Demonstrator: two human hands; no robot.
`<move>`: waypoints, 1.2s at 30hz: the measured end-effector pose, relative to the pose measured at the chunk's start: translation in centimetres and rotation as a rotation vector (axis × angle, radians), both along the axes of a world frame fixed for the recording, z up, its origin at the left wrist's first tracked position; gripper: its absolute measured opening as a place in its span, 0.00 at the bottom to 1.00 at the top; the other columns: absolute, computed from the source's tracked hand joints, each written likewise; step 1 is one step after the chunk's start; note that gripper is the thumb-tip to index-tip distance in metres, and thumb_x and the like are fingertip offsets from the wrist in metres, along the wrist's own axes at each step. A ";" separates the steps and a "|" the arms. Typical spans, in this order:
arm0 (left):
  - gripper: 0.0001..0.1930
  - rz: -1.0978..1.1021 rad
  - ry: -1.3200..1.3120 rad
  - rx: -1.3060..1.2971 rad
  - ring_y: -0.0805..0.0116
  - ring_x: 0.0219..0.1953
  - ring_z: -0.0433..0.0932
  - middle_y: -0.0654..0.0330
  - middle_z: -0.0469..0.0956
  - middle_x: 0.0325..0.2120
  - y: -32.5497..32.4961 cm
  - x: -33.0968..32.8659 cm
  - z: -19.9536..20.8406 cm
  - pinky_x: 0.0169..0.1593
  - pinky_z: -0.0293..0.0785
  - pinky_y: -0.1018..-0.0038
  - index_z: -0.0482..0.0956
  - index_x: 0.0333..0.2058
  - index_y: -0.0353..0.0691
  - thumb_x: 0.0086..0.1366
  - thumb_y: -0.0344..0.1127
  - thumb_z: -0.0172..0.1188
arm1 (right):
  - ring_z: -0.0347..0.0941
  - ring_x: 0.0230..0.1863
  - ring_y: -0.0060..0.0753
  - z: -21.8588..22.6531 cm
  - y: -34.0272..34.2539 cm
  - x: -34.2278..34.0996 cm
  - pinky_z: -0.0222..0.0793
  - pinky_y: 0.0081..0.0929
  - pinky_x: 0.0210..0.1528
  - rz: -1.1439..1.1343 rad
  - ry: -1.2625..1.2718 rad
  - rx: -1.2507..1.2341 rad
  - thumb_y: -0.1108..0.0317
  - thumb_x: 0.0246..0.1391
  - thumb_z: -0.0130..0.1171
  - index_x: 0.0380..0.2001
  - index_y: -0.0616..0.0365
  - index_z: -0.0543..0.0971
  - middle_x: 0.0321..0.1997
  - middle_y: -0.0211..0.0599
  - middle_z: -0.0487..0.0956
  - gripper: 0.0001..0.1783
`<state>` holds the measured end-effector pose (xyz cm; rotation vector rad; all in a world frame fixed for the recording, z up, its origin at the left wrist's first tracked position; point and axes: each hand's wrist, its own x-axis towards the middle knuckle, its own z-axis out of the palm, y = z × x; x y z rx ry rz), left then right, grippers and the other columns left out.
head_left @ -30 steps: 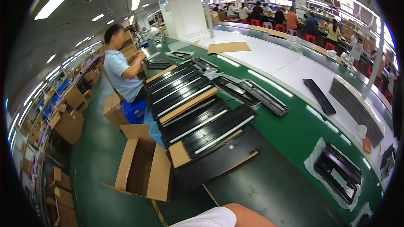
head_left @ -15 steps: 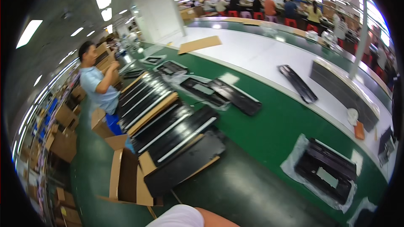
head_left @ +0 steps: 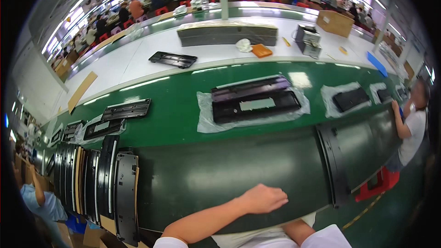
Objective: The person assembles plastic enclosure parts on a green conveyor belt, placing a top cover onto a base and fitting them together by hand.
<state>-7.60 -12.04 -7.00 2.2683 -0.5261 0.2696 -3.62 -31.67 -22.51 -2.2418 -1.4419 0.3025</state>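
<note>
The left hand is over the near edge of the dark green counter, its fingers curled into a loosely closed grip; whether anything small sits inside cannot be told. The right forearm shows below that same edge, but the right hand is hidden, so its grip cannot be told.

To the right of the left hand and apart from it, a long black panel lies across the counter from far edge to near edge. Toward the left end, black panels are packed in a row with brown cardboard strips among them; the nearest panel juts past the near edge.

Beyond the far edge, on a bright green strip, two black housings rest on clear plastic wrap. A co-worker in white is at the right end. Any markings on the cardboard box in the back are too small to read.
</note>
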 end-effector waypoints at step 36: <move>0.11 1.009 -0.387 0.677 0.58 0.42 0.83 0.62 0.82 0.41 29.6 13.4 4.9 0.38 0.82 0.61 0.77 0.45 0.44 0.67 0.37 0.65 | 0.78 0.59 0.55 14.6 18.7 37.9 0.72 0.42 0.62 -0.383 0.429 0.112 0.69 0.64 0.58 0.64 0.67 0.74 0.57 0.60 0.81 0.26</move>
